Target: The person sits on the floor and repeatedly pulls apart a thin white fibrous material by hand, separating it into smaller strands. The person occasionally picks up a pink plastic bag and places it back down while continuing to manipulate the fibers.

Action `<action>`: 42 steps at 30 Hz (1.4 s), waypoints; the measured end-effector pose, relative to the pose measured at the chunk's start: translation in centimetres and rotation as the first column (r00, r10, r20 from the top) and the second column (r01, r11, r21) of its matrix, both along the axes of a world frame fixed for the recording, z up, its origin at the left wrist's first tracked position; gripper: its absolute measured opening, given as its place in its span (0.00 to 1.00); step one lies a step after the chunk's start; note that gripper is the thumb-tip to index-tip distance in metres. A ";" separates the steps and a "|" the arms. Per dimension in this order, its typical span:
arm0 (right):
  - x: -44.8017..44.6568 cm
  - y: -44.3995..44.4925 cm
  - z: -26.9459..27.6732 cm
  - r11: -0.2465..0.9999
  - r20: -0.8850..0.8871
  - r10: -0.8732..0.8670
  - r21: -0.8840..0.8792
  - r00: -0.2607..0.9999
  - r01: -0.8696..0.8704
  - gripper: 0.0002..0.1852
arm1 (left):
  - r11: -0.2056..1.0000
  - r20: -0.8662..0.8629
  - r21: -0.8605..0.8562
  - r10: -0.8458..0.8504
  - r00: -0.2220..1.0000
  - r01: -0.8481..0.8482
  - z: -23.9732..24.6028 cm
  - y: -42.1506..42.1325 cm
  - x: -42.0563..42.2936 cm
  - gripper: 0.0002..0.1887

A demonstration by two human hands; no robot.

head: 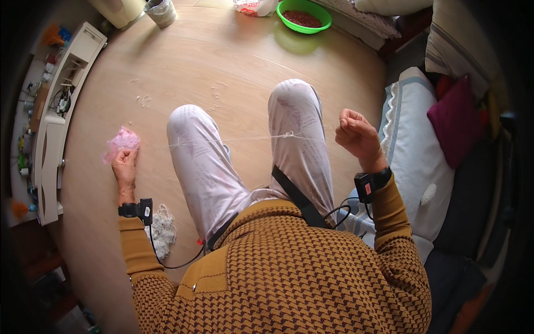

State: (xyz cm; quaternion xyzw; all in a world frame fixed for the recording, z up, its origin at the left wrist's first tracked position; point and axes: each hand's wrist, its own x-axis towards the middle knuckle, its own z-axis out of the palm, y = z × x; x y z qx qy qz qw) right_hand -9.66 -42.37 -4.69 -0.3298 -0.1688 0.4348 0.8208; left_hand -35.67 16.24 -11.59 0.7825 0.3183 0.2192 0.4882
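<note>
Thin white string [250, 137] stretches across both of my thighs, with a small knotted tuft [288, 134] over the right one. My right hand [358, 135], raised beside the right knee, has its fingers closed on the string's end. Off to the left, my left hand [124, 165] pinches a crumpled piece of pink film [124, 140], perhaps a plastic bag. The string runs faintly toward that hand; its far end is too fine to follow. A tangled heap of white yarn [162, 231] lies on the floor by my left forearm.
Thread scraps [145, 101] lie on the wood floor [200, 62]. A green basin [304, 29] of reddish-brown bits and a bin [161, 12] stand ahead. At left is a white cabinet [62, 104]; at right, a covered sofa [417, 167]. Cables [179, 266] hang from my wrist devices.
</note>
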 end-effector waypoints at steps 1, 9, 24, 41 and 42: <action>-0.1 -0.1 -0.3 1.000 -0.039 -0.003 -0.027 0.999 0.002 0.09 | 1.000 0.022 -0.006 0.020 1.000 -0.020 -0.3 0.0 -0.1 0.07; -0.4 0.9 -1.4 0.956 -0.059 -0.221 0.185 0.973 0.228 0.14 | 0.997 0.073 -0.021 0.082 0.994 -0.080 -2.2 0.7 -0.9 0.06; -1.7 -1.6 0.8 0.822 0.071 0.154 -0.562 0.986 -0.088 0.06 | 0.982 0.033 0.100 0.155 0.987 -0.158 -4.2 1.7 -2.4 0.08; -1.1 -2.5 0.9 0.664 0.048 0.406 -0.701 0.913 -0.259 0.07 | 0.974 0.011 0.127 0.188 0.982 -0.188 -4.4 4.1 -4.5 0.07; -1.3 -2.9 0.5 0.763 0.074 0.234 -0.632 0.969 -0.136 0.07 | 0.973 0.023 0.111 0.203 0.979 -0.204 -4.3 4.1 -4.6 0.08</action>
